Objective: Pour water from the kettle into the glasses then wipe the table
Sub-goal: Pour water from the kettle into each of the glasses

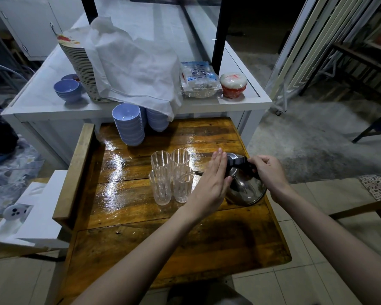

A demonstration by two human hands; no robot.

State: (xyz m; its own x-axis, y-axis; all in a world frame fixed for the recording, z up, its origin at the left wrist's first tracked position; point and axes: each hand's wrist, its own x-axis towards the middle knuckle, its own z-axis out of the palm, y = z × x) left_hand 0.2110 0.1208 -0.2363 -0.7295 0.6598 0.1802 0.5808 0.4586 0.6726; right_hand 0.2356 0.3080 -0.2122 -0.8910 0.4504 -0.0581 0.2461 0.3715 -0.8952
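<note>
Fingers of the right hand [267, 170] are curled tight around the black handle of the shiny round metal kettle [244, 188]. The kettle is tipped to the left, and its thin spout points at the near right one of four tall clear ribbed glasses [171, 177]. The left hand [211, 183] lies flat and open against the kettle's side and lid, with the fingers straight; it is not gripping anything.

The glasses stand close together in a square, in the middle of the brown wooden plank surface [141, 216]. The kettle is near the right edge of this surface. The wood looks shiny and wet around the glasses. The near half of the surface is bare and darker. A raised wooden rail runs along the left edge.

At the far end stand stacks of light blue bowls [128, 124]. Behind them is a white counter [240, 100] with a tall pile of plates [79, 69], a white cloth [136, 67] draped over them, more blue bowls, a clear plastic packet [198, 80] and a small red and white tub [233, 84].

To the right is open grey floor [306, 137]. Both bare arms reach in from the near edge.
</note>
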